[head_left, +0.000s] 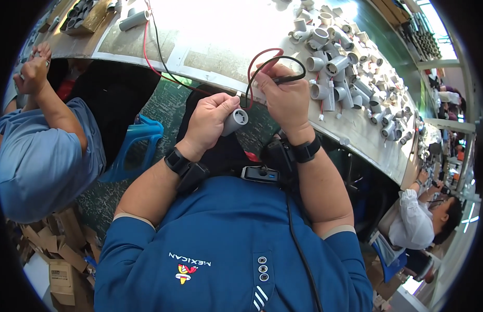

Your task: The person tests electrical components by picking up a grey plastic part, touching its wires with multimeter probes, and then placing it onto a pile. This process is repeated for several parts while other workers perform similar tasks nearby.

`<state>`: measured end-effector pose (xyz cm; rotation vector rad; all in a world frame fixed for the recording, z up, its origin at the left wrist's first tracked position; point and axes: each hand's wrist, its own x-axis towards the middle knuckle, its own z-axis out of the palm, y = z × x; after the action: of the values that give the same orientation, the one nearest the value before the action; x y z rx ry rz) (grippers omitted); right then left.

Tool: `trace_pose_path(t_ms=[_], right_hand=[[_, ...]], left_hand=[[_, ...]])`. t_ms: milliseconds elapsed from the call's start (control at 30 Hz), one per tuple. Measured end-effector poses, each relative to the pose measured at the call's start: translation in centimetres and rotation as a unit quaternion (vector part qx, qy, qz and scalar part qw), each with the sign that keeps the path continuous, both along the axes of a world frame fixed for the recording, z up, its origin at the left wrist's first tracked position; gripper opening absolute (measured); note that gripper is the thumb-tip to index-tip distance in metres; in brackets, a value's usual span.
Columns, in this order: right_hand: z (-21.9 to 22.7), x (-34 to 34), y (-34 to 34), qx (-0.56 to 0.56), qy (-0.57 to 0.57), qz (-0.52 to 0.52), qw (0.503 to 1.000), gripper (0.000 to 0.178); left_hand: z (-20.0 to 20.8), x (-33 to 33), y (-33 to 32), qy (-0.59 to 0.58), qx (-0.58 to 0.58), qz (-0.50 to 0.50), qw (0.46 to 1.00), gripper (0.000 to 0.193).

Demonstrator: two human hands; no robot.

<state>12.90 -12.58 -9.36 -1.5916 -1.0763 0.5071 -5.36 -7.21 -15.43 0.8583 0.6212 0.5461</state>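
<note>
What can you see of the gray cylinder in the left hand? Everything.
The cylinder is short, gray and smooth-sided, plastic by its look. It is tilted, one end toward the camera, showing a round rim with dark gaps inside; finer detail is too small to tell. The left hand grips it near the table's edge; the right hand is apart.

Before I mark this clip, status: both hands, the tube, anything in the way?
Left hand holding gray tube. Right hand gripping black wire and red wire. Tube's open end uncovered; other tubes heaped on table, right side.
</note>
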Motion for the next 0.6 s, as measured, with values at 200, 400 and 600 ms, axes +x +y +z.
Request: trace_pose_path(t_ms=[200, 400, 600], right_hand=[[0.3, 0.2, 0.4, -0.030, -0.025, -0.015, 0.999, 0.012], [0.5, 0.2, 0.4, 0.005, -0.121, -0.018, 0.992, 0.015], [0.6, 0.0, 0.4, -0.023, -0.098, -0.028, 0.995, 0.016]], left_hand=[[-0.3, 0.1, -0.1, 0.002, 0.050, 0.012, 0.999, 0.025], [-0.2, 0.8, 0.4, 0.005, 0.026, 0.030, 0.999, 0.025], [0.3, 1.1, 0.3, 0.011, -0.009, 0.051, 0.999, 0.025]])
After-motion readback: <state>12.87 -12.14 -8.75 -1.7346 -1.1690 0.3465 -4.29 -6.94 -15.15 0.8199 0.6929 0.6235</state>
